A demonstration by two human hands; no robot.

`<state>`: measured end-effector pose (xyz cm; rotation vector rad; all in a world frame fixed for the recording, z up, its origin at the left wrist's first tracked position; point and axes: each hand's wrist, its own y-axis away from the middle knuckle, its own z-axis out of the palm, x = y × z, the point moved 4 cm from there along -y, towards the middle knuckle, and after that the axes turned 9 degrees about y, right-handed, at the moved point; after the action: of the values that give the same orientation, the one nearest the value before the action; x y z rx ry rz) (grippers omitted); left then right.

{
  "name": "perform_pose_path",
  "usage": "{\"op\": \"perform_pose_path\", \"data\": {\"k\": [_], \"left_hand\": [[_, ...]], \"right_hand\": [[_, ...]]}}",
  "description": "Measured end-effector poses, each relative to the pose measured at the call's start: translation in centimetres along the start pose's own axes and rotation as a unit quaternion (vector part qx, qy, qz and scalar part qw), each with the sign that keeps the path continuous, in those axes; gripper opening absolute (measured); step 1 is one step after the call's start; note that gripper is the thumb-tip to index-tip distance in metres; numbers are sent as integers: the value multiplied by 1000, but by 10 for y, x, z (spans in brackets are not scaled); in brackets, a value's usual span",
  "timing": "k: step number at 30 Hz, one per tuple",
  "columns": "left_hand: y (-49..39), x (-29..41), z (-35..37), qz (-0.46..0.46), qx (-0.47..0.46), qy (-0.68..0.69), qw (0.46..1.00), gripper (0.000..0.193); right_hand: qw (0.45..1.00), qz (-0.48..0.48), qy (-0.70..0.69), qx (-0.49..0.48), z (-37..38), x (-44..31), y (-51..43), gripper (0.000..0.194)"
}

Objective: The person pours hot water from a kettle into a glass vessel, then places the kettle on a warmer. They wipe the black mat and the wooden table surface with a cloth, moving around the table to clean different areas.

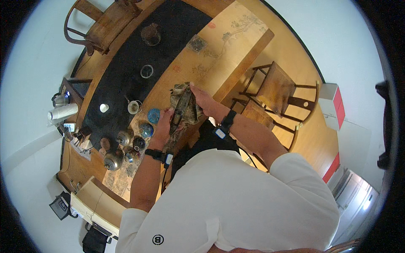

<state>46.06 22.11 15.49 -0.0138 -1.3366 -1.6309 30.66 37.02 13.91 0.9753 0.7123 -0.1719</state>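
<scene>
In front of my torso, both hands grip a brown patterned cloth (pixel 194 113) that looks like a bag. A long, dark, lens-shaped strip runs down its middle; whether this is the bag's mouth or a separate piece is unclear. My right hand (pixel 205 102) pinches the far end of the cloth, thumb along the edge. Lower and to the left, my left hand (pixel 162 130) holds the near side. Just beside my left hand are a light-blue round object (pixel 153 116) and a darker blue round object (pixel 146 130), both on the table runner.
Left of my left hand stand silver-coloured pots (pixel 114 160), a dark round jar (pixel 139 143) and a glass pitcher (pixel 134 107). A white cup (pixel 104 108), a glass ring (pixel 146 71) and a jug (pixel 151 34) sit on the black runner (pixel 126 63). Wooden chairs (pixel 275 88) stand right.
</scene>
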Motion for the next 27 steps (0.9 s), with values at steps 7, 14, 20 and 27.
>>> {"op": "perform_pose_path", "data": {"k": [7, 14, 20, 27], "left_hand": [[-31, 50, 52, -18, -102, 143, 984, 67], [-64, 47, 90, -54, -149, 246, 956, 70], [-101, 37, 100, -44, -110, 270, 956, 66], [-115, 24, 110, 25, 80, 299, 951, 63]], "right_hand": [[997, -47, 24, -62, -9, -39, -11, 65], [965, -127, 221, 56, -36, -57, -40, 61], [900, -233, 367, 22, -68, -94, -74, 55], [780, -111, 606, 108, -156, -133, -138, 84]]}}
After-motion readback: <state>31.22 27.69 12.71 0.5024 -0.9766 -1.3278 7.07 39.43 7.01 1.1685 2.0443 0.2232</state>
